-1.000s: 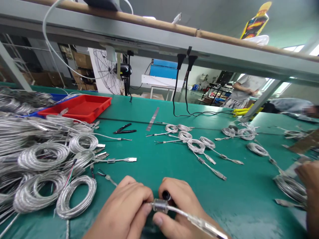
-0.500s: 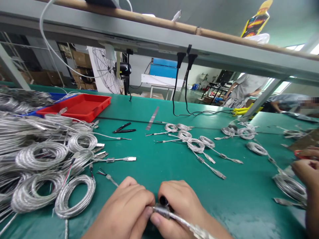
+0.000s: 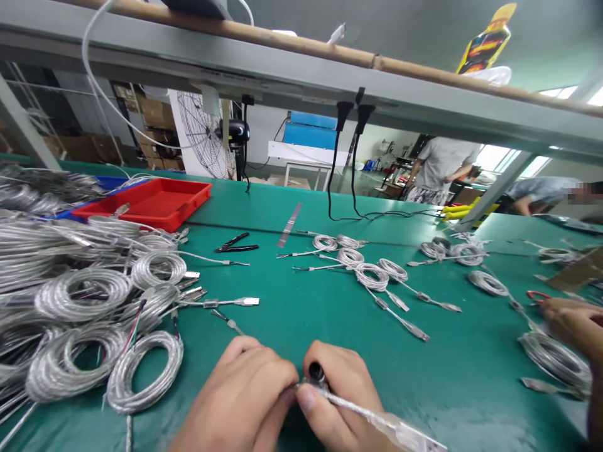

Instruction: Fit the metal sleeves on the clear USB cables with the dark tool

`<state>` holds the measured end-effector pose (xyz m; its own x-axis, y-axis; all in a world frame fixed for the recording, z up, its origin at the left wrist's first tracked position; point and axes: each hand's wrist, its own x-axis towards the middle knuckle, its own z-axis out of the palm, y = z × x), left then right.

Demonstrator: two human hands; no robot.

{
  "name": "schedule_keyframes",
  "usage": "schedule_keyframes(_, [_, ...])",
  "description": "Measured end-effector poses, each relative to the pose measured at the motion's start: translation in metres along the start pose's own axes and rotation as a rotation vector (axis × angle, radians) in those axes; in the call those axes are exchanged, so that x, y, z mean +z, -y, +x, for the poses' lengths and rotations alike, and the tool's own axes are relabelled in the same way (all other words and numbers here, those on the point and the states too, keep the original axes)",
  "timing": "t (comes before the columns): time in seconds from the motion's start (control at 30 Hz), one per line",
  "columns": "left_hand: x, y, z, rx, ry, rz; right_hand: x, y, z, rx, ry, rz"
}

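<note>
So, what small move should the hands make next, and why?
Perhaps the right hand should press its thumb gently while the left hand steadies the cable: both hands grip it close together, and that thumb rests against it, near a dark, hollow tube.

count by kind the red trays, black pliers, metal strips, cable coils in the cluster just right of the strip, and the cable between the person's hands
Red tray: 1
Black pliers: 1
Metal strip: 1
Cable coils in that cluster: 5
Cable between the left hand and right hand: 1
Total: 9
</note>
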<state>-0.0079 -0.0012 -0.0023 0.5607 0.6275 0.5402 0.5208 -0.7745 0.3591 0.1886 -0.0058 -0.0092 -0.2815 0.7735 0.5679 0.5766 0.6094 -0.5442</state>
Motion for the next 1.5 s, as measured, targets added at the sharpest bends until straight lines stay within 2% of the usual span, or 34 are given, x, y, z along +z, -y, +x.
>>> schedule_keyframes(0.2, [-0.005, 0.002, 0.004, 0.065, 0.03, -0.021, -0.007, 0.0, 0.005, -0.045, 0.142, -0.024])
schedule_keyframes(0.33, [-0.004, 0.003, 0.001, 0.067, 0.053, -0.027, -0.006, 0.002, 0.007, -0.041, 0.187, -0.074])
schedule_keyframes(0.47, [-0.002, 0.004, -0.003, 0.047, 0.105, -0.035, -0.003, 0.002, 0.009, -0.068, 0.196, -0.08])
schedule_keyframes(0.6, [-0.001, 0.004, -0.004, 0.043, 0.098, -0.044, -0.001, 0.002, 0.009, -0.075, 0.187, -0.083])
schedule_keyframes(0.93, [-0.007, 0.004, 0.004, 0.012, 0.161, -0.044, -0.002, -0.003, 0.002, -0.003, 0.149, -0.042])
schedule_keyframes(1.13, [-0.008, 0.002, 0.011, 0.013, 0.026, -0.045, -0.007, -0.005, 0.002, 0.0, 0.14, -0.026])
schedule_keyframes(1.27, [-0.014, 0.002, 0.006, 0.009, -0.055, 0.014, -0.003, -0.005, 0.002, 0.047, 0.07, -0.046])
schedule_keyframes(1.33, [-0.015, 0.003, 0.002, -0.004, -0.137, 0.083, -0.002, -0.006, 0.003, 0.078, 0.024, -0.053])
schedule_keyframes(1.43, [-0.008, 0.001, -0.003, 0.055, -0.263, 0.122, -0.004, -0.006, 0.004, 0.102, -0.021, -0.037])
schedule_keyframes(1.5, [0.0, -0.002, -0.004, 0.09, -0.284, 0.109, -0.004, -0.004, 0.001, 0.106, -0.034, -0.02])
